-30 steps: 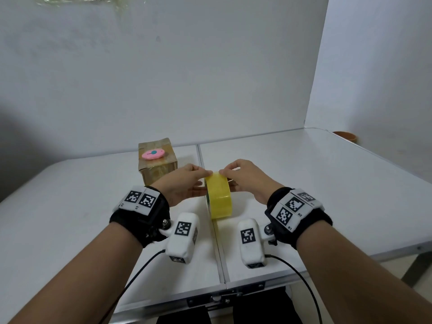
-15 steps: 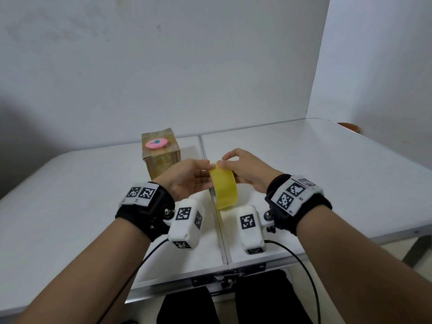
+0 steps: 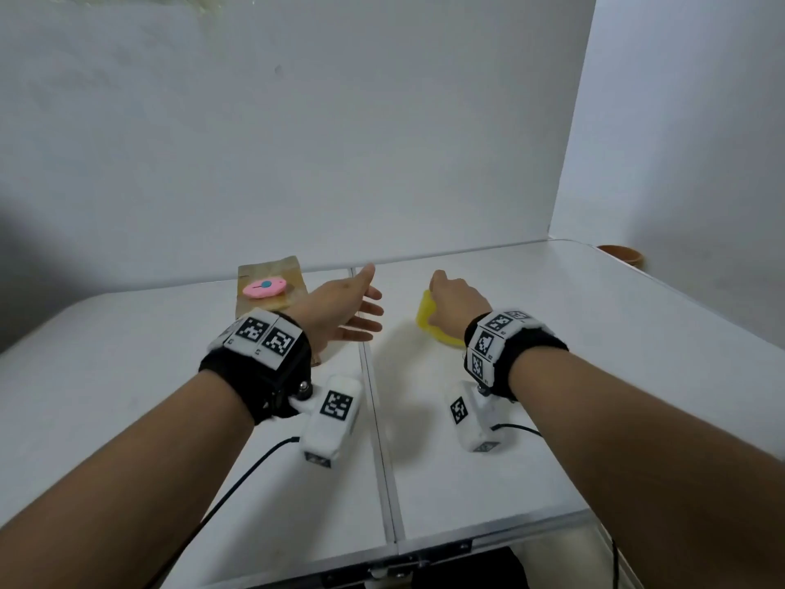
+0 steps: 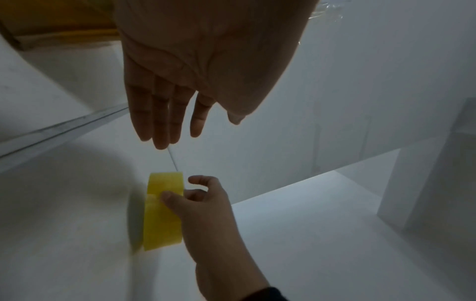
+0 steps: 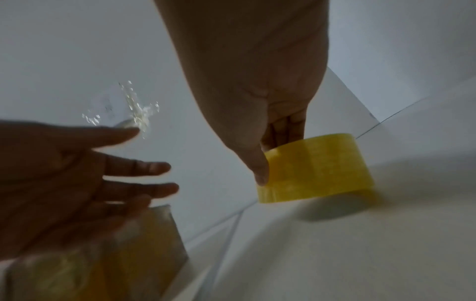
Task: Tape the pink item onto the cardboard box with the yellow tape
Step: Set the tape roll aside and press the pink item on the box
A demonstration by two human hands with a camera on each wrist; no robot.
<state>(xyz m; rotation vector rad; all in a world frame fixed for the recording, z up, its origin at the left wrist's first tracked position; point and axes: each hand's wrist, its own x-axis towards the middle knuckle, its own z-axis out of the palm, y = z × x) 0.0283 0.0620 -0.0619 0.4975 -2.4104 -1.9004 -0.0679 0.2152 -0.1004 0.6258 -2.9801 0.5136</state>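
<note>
Overhead, pink item [image 3: 264, 287] atop cardboard box [image 3: 293, 272], wrist views miss it

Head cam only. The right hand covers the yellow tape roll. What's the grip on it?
Observer: In the right wrist view, the right hand has its thumb on the outer face of the yellow tape roll, and its fingers reach into the core.
Operator: Is the left hand holding a strip?
Observer: No. The left wrist view shows the left hand palm open, fingers straight, holding nothing.
Operator: Any tape pulled free?
Observer: None hangs off the roll in the left wrist view. A seam crosses the roll's face beside the thumb.
</note>
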